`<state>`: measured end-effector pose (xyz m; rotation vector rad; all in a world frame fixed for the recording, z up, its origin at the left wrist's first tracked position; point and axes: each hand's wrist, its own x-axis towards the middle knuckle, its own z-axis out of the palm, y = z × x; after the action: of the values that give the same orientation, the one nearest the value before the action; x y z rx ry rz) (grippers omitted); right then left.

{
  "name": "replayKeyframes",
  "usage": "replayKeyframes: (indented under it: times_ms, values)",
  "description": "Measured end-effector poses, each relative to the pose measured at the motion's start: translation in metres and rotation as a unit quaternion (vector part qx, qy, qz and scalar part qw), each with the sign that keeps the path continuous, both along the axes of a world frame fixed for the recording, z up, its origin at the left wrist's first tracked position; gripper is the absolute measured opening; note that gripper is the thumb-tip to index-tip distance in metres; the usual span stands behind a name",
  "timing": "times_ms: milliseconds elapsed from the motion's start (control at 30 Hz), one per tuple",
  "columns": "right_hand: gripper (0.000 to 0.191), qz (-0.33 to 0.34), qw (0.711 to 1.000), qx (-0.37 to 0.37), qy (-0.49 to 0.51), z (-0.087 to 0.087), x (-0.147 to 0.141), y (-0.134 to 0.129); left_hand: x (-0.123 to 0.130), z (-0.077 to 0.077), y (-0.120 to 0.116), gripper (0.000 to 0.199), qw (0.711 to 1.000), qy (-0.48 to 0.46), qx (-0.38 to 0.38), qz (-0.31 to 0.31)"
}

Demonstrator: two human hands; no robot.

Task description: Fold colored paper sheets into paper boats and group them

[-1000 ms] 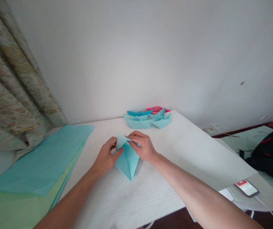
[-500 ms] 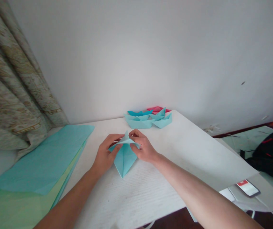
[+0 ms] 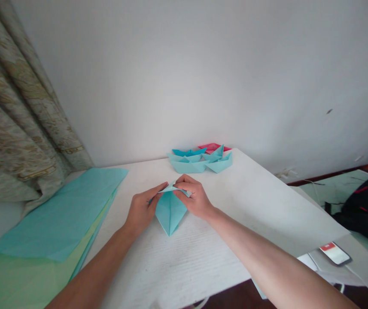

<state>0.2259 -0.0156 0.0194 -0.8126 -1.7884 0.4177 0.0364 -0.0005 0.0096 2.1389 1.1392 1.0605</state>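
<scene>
A light-blue folded paper point(image 3: 171, 212) is between my two hands above the white table, its pointed lower corner towards me and a crease running down its middle. My left hand point(image 3: 141, 208) pinches the upper left edge with thumb and fingers. At the upper right edge, my right hand point(image 3: 193, 197) grips the paper between thumb and bent fingers. The top of the fold is partly covered by my fingers. Just beyond my hands, several folded paper boats point(image 3: 188, 165) in light blue, darker blue and pink stand grouped by the wall.
Blue and green paper sheets point(image 3: 58, 214) lie stacked on the table's left, beside a patterned curtain point(image 3: 25, 116). A phone point(image 3: 335, 253) with a white cable rests at the right corner of the white table point(image 3: 222, 266). Past the right edge is a black bag point(image 3: 364, 210).
The folded paper's lower tip has shifted slightly right and up. Its raised top peak has flattened down between my fingers, and my left fingers have straightened along the upper edge.
</scene>
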Motion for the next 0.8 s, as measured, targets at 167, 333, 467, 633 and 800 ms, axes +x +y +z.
replayKeyframes:
  times_ms: [167,333,467,633,800]
  values:
    - [0.020,0.009,1.000,-0.008,-0.019,0.004,0.000,-0.004,0.001,0.003,-0.003,0.036,1.000,0.006,-0.002,0.001]
    - [0.019,-0.006,1.000,0.003,-0.025,0.005,-0.001,-0.005,-0.001,0.001,0.000,0.036,1.000,0.000,0.009,-0.014]
    - [0.016,-0.031,0.999,0.017,-0.022,0.005,-0.001,-0.006,-0.003,-0.004,0.003,0.037,0.999,0.011,0.038,-0.025]
    - [0.016,-0.042,0.995,0.012,-0.086,0.007,0.000,-0.008,-0.003,-0.004,0.003,0.041,0.997,0.014,0.069,-0.038]
    - [0.010,-0.059,0.995,0.017,-0.072,0.011,0.000,-0.013,-0.004,-0.003,0.002,0.041,0.995,0.052,0.082,-0.036]
